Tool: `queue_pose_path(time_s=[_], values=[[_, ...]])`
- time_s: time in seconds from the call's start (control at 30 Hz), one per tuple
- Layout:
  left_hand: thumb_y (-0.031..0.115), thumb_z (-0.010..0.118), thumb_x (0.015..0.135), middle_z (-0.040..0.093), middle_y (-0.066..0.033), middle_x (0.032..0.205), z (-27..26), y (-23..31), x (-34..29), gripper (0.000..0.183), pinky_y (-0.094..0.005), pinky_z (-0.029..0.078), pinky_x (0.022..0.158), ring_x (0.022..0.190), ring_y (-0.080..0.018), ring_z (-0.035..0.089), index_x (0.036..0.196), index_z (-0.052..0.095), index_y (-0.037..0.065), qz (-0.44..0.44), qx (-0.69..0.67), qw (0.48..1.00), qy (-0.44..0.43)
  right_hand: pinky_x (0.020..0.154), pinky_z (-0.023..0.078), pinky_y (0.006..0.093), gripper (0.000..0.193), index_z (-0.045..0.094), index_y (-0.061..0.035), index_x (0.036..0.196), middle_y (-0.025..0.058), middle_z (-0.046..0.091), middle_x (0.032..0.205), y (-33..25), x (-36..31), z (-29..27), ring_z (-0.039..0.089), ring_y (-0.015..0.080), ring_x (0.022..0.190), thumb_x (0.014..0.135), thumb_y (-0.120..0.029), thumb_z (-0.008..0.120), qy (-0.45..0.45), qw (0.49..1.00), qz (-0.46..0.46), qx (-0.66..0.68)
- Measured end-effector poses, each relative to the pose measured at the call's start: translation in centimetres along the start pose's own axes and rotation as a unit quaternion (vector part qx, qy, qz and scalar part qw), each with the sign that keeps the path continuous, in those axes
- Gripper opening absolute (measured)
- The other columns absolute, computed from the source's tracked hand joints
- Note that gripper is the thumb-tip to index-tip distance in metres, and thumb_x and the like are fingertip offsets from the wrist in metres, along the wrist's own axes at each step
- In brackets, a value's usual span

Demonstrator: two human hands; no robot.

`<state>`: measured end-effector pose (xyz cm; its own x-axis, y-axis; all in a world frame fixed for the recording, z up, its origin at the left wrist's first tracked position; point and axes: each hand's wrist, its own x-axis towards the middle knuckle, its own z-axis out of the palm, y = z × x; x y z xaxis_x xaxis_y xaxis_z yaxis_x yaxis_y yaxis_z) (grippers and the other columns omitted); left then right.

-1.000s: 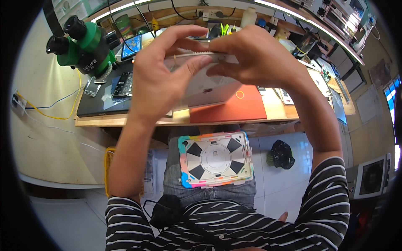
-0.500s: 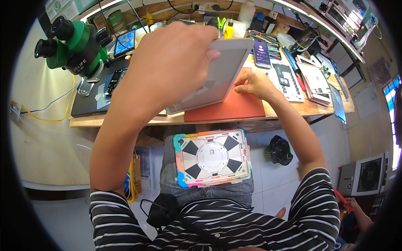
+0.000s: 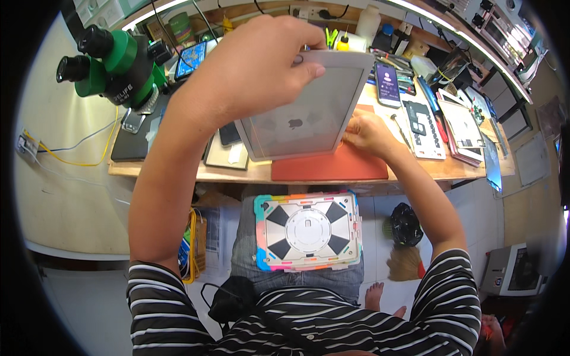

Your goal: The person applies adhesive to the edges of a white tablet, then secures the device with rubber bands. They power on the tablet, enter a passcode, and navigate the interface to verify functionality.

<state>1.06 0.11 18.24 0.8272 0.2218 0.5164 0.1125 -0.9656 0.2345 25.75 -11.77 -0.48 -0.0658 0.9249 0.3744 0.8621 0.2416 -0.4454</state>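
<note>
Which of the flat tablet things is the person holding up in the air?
The silver tablet, gripped along its top edge by the left hand, its grey back showing. The colourful tablet case lies on the person's lap, untouched.

Left hand [image 3: 252,68] raised high and close to the camera, fingers curled over in a grip, thumb extended right, forearm running up from lower left. Right hand [image 3: 367,133] lower and farther, palm down, fingers bent and pressed flat, forearm angling in from lower right. Striped sleeves on both upper arms.
</note>
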Motion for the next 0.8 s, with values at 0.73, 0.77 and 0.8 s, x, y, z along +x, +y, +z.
queue_pose_path(time_s=[0.73,0.77,0.8], values=[[0.021,0.074,0.088,0.063,-0.0125,0.063,2.0,0.9,1.3,0.039,-0.0331,0.046,0.06,0.058,-0.0207,0.057,0.118,0.061,-0.001,-0.036,-0.09,0.994,0.041,0.064,0.039,0.0248,0.007,0.065,-0.0028,0.095,0.0017,0.062,0.092,-9.5,7.4,-12.0,0.054,0.0111,0.076,0.09,-0.003,0.07,0.146,0.974,-0.167,-0.052],[0.02,0.073,0.088,0.064,-0.0125,0.063,2.1,1.1,1.4,0.037,-0.0339,0.046,0.06,0.058,-0.0213,0.058,0.116,0.062,-0.001,-0.04,-0.088,0.994,0.042,0.064,0.04,0.025,0.008,0.065,-0.0024,0.095,0.002,0.062,0.091,-9.5,7.4,-12.2,0.054,0.0113,0.076,0.089,-0.003,0.07,0.148,0.974,-0.165,-0.045],[0.02,0.073,0.088,0.064,-0.0125,0.064,2.1,1.2,1.4,0.035,-0.0346,0.046,0.06,0.058,-0.022,0.058,0.114,0.063,-0.001,-0.043,-0.086,0.994,0.043,0.064,0.04,0.0252,0.008,0.065,-0.002,0.095,0.0022,0.062,0.091,-9.5,7.2,-12.3,0.053,0.0115,0.076,0.089,-0.004,0.071,0.149,0.975,-0.162,-0.039]])
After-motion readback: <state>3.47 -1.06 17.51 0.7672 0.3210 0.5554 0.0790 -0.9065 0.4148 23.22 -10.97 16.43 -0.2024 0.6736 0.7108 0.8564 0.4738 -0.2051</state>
